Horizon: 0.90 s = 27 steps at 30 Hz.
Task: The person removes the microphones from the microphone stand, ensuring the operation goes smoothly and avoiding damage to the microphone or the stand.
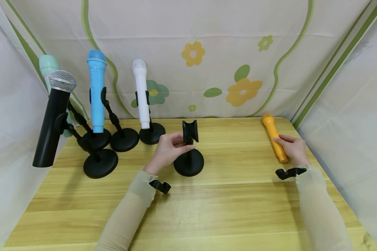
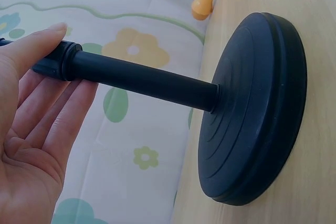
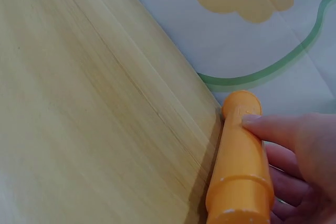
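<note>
4 pairings look finished and 1 seems left. At the far left, a black microphone with a mesh head leans in the clip of a black stand; behind it shows a mint microphone, whose clip is hidden, so I judge it mounted only from the other base nearby. Next comes a blue microphone, held upright between 2 prongs, then a white microphone, also tilted up in its mount. Near the middle of the table, the bare stand stands upright, its cradle holding nothing. The left hand has a narrow grip around the stand's neck, just below the cradle, thumb opposite fingers. At the right, near the back edge, the orange microphone lies aslant, head pointing away from the person. The right hand has its grip on it, thumb against the body; I cannot tell whether it is slightly raised. Microphone and cradle are well apart, so the last pairing is not yet made.
</note>
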Tool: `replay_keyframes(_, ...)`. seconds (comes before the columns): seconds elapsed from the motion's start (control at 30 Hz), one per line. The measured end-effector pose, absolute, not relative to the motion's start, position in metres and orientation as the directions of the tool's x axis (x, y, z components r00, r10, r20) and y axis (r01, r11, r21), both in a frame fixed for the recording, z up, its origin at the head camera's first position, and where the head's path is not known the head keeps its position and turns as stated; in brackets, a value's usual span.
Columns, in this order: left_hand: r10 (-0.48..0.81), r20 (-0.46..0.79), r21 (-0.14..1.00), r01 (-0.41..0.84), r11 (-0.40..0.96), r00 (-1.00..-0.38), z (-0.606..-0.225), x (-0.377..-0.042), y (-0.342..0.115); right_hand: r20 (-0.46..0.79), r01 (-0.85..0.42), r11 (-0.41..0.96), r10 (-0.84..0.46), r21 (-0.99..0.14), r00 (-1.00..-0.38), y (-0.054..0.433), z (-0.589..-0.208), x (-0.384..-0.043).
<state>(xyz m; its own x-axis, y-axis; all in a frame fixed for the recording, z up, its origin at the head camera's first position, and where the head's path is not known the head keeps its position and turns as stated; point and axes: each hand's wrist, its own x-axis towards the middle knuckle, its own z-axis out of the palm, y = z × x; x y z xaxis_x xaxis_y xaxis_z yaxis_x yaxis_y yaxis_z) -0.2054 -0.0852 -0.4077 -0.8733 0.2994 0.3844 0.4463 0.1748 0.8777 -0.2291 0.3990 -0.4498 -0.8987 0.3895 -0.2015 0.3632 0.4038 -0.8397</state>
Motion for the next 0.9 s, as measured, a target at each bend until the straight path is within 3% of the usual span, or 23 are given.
replay_keyframes(0.9,0.313,0.414,0.866,0.476,0.153,-0.854,-0.4070,-0.2055,-0.0860,-0.198,0.361,0.407,0.389,-0.839,-0.899,0.3976,-0.4517,-0.2244)
